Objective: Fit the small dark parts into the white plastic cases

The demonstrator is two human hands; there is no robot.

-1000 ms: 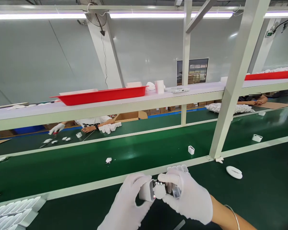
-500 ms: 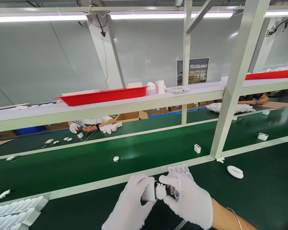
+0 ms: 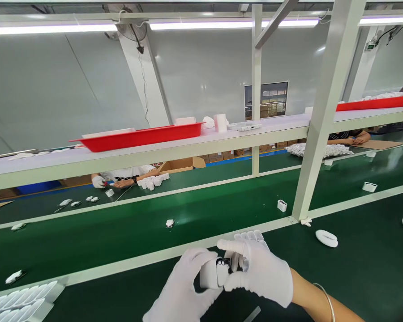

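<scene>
My left hand (image 3: 187, 286), in a white glove, grips a white rounded housing (image 3: 208, 273) at the lower middle. A small white part with black edges and round white dots (image 3: 223, 271) sits partly in the housing's right-hand opening. My right hand (image 3: 258, 272), also gloved, has its fingers curled at that part. A small greyish object (image 3: 245, 264) shows between its fingers, too hidden to name. Behind my right hand stands a cluster of white open housings (image 3: 250, 235).
A pale rail (image 3: 130, 264) separates my dark table from the green belt (image 3: 121, 237), which carries several small parts. Rows of white housings (image 3: 23, 300) lie at lower left. A slanted post (image 3: 319, 120) rises at right. Across the belt, a person's hands (image 3: 122, 183) work. A red tray (image 3: 137, 137) rests on the shelf.
The dotted part now sits deeper in the housing, and my right hand's index finger has lifted and straightened. Pieces on the belt have shifted slightly right.
</scene>
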